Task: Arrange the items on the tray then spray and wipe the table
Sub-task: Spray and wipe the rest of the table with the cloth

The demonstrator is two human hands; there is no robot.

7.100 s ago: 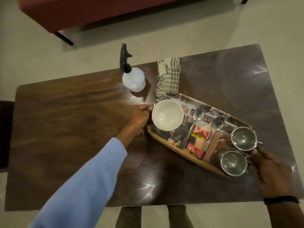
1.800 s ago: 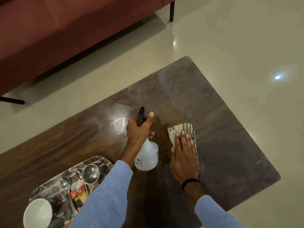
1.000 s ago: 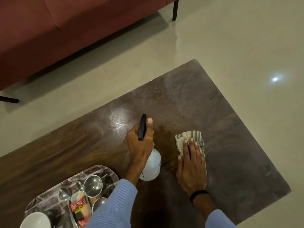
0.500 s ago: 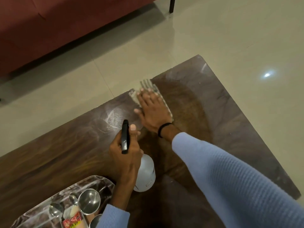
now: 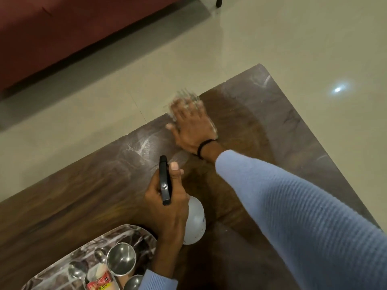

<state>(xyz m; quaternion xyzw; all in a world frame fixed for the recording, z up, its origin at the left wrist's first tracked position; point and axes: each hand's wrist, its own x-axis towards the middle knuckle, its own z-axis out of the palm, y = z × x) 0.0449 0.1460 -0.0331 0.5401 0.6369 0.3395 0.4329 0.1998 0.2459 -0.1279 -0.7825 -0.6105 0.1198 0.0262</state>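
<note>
Blur up top: the right hand (image 5: 192,126) is smeared by motion, fingers straight and pressed flat on the cloth (image 5: 185,95). The cloth shows only as a pale smudge past the fingertips and along the hand's right edge, its pattern unreadable. The left hand (image 5: 167,208) is wrapped round the neck of the spray bottle (image 5: 196,220), thumb up beside the black trigger head, and it covers much of the white body. A blue sleeve (image 5: 293,216) blocks the desk's near right side.

The desk (image 5: 62,206) is dark wood grain, with hazy streaks just left of the right hand, near the far edge. Beyond it is a pale glossy floor (image 5: 272,38), and a red sofa (image 5: 62,28) at top left.

Below the left hand, the tray (image 5: 125,228) is cut off by the frame. In it are steel cups (image 5: 121,258), spoons (image 5: 77,268) and a red packet (image 5: 100,282), only partly seen.
</note>
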